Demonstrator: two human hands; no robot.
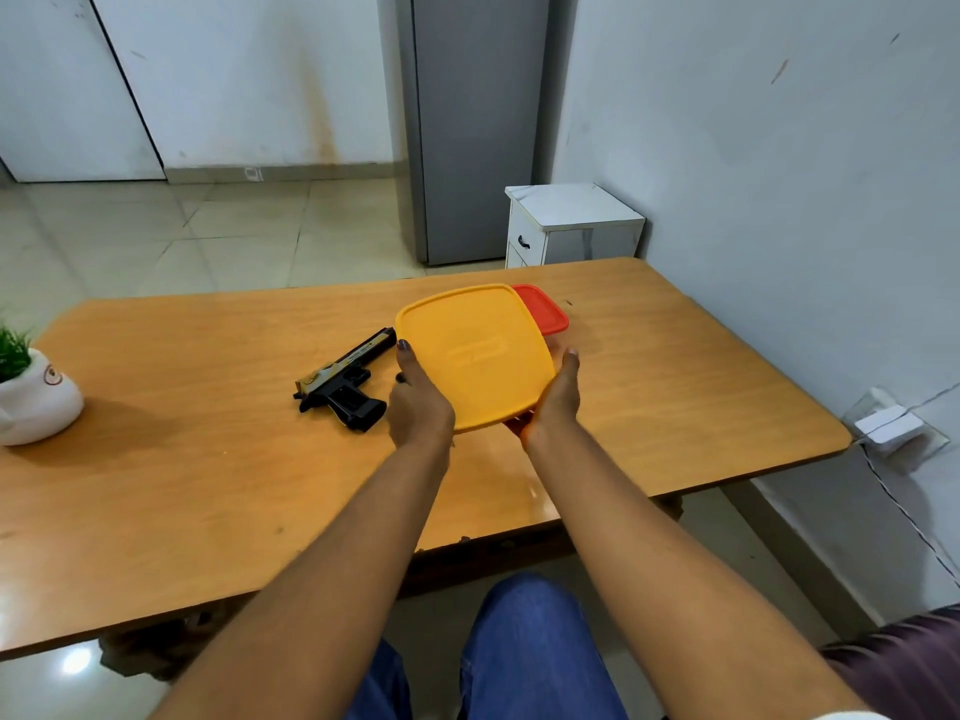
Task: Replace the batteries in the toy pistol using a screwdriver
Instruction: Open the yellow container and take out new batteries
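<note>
Here both hands grip one thing together: the left hand (418, 407) closes on the left edge of a square yellow plastic container lid (475, 356), and the right hand (556, 400) closes on its right edge, thumbs on top. The lid is tilted and lifted over the wooden table (675, 366). Behind it one red plastic lid (543, 308) shows, maybe of a second box; what is under the yellow lid I cannot tell.

The black and gold plastic toy pistol (343, 381) lies flat on the table, just beside the left hand, muzzle pointing away from the person. I judge it is light and stiff, a hollow plastic body, a little slippery on the smooth slide. The ribbed black grip is the best place to hold it, and probably the battery cover is there.

Counted: one pistol, two lids, one white pot with a green plant (31, 397) at the left edge. No screwdriver and no batteries are visible.
</note>
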